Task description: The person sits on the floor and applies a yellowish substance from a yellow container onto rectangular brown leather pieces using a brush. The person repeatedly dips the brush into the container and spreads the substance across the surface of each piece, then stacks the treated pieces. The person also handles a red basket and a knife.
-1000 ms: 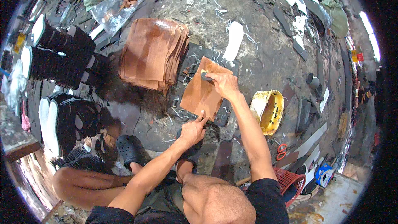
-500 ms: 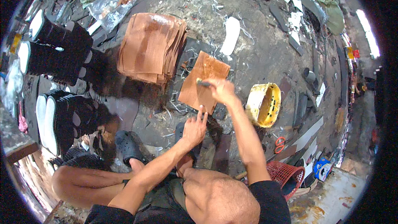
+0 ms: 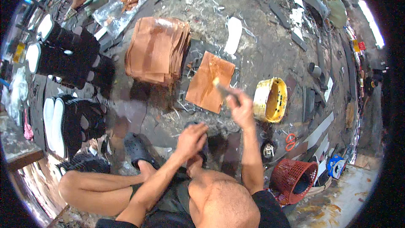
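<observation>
My right hand [image 3: 241, 109] grips a brush [image 3: 225, 88] with a dark handle and pale yellowish bristles. Its bristle end is over the single brown sheet [image 3: 202, 80] on the floor, which shows darker wet-looking streaks. Beside my clog, my left hand [image 3: 192, 140] is apart from the sheet, its fingers bent and together with nothing visible in them. A thick stack of similar brown sheets [image 3: 152, 52] lies to the left. Right of my right hand stands a yellow-stained tub [image 3: 260, 97], with yellowish stuff and dark spots inside.
A white sole-shaped piece [image 3: 233, 36] lies beyond the sheet. Rows of black soles with white end pieces [image 3: 59, 122] stand on the left. Red-handled scissors [image 3: 290, 142] and a red basket [image 3: 280, 179] are at the right. Another person's foot [image 3: 78, 1] shows at the far left.
My left hand has come off the sheet's near edge, back toward my clog, and its fingers have folded in. My right hand and the brush have moved right and nearer. Another person's foot has appeared.
</observation>
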A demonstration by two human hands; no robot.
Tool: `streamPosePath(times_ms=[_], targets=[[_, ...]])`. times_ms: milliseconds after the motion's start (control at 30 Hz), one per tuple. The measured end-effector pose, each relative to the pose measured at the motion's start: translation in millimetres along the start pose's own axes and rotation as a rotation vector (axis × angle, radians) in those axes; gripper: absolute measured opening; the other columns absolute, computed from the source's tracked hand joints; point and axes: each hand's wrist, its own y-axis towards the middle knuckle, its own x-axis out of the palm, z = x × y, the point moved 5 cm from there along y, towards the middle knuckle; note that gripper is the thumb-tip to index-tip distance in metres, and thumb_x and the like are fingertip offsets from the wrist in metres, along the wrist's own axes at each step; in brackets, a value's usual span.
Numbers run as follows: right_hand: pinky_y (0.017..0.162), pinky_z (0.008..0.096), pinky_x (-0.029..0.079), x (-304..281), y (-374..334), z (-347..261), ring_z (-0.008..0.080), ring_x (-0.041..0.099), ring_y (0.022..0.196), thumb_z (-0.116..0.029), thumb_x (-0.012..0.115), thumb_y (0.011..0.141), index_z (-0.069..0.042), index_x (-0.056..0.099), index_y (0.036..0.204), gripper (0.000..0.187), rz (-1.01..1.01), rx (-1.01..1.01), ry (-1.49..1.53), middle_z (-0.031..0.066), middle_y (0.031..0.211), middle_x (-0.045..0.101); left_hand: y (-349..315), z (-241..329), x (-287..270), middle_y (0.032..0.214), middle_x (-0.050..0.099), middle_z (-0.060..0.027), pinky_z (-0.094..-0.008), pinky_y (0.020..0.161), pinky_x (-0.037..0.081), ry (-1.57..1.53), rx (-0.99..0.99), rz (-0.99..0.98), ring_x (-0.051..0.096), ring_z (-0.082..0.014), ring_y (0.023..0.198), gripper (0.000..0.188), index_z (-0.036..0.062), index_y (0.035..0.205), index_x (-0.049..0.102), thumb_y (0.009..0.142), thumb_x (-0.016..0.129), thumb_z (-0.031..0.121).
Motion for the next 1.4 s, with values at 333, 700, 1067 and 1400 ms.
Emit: streamPosePath(times_ms=[333,700,1067,1400], targets=[[0.082,0.0453,0.055,19.2,113.0,74.6,0.036,0.068,0.096,-0.008,0.062,0.084,-0.022,0.065,0.123,0.041,-0.124,-0.127,-0.412,0.018,0.106,0.07,99.7,-42.8,-17.8,0.124,0.061,-0.0184,-0.0425,0.098,0.046,0.142,-0.148,0.235,0.056,-0.0366,0.11,0.048,0.0044,0.125,0.06,0.08,0.072,0.013],[0.073,0.0418,0.057,45.6,31.1,67.5,0.0261,0.069,0.094,-0.009,0.06,0.078,-0.026,0.072,0.106,0.036,-0.495,-0.224,-0.653,0.0037,0.105,0.072,88.3,-76.8,6.7,0.122,0.057,-0.022,-0.045,0.101,0.041,-0.042,-0.505,0.302,0.052,-0.0373,0.113,0.062,-0.0042,0.136,0.048,0.081,0.069,0.015],[0.083,0.0383,0.056,-7.6,16.3,52.8,0.0238,0.069,0.098,-0.01,0.065,0.085,-0.019,0.072,0.112,0.03,-0.292,-0.052,-0.043,0.0046,0.108,0.073,116.4,-99.9,-2.2,0.099,0.065,-0.0204,-0.0404,0.095,0.046,-0.24,-0.697,0.157,0.059,-0.033,0.105,0.052,0.0003,0.118,0.065,0.072,0.076,0.022],[0.082,0.0415,0.054,-71.5,118.6,43.8,0.0331,0.07,0.095,-0.021,0.07,0.086,-0.016,0.066,0.122,0.037,0.17,0.005,-0.267,0.0145,0.107,0.072,110.0,-42.3,-2.0,0.103,0.061,-0.0183,-0.0403,0.087,0.048,-0.23,-0.649,0.448,0.061,-0.0304,0.098,0.043,0.0028,0.11,0.06,0.071,0.076,0.012]])
